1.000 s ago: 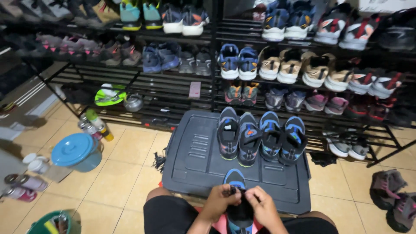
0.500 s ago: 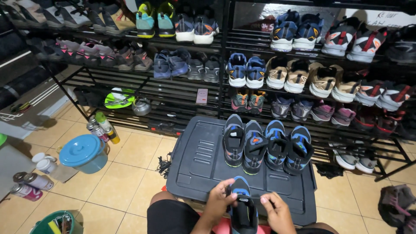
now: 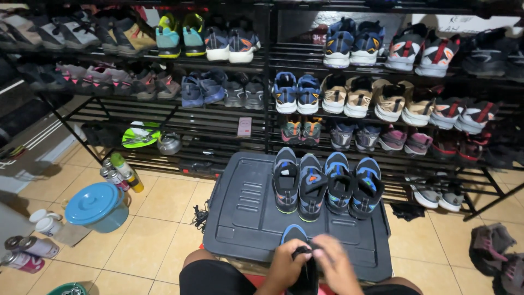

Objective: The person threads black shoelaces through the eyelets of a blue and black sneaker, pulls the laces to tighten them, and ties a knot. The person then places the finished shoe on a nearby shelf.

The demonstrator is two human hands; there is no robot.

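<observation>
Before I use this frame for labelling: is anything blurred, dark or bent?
Head view: the right hand is motion-blurred over the black and blue shoe; the left hand is sharper. The black metal shoe rack bows at the edges, wide-lens distortion. Upper corners fall dark; the tan floor tiles are evenly lit.

Both hands hide most of the blue-toed shoe [image 3: 295,234]; its heel perhaps runs off the bottom edge.

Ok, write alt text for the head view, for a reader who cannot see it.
Both hands, left hand and right hand, hold a black and blue shoe over a dark plastic lid. Four more shoes stand in a row on the lid, before black shoe racks; a blue bucket sits left.
</observation>
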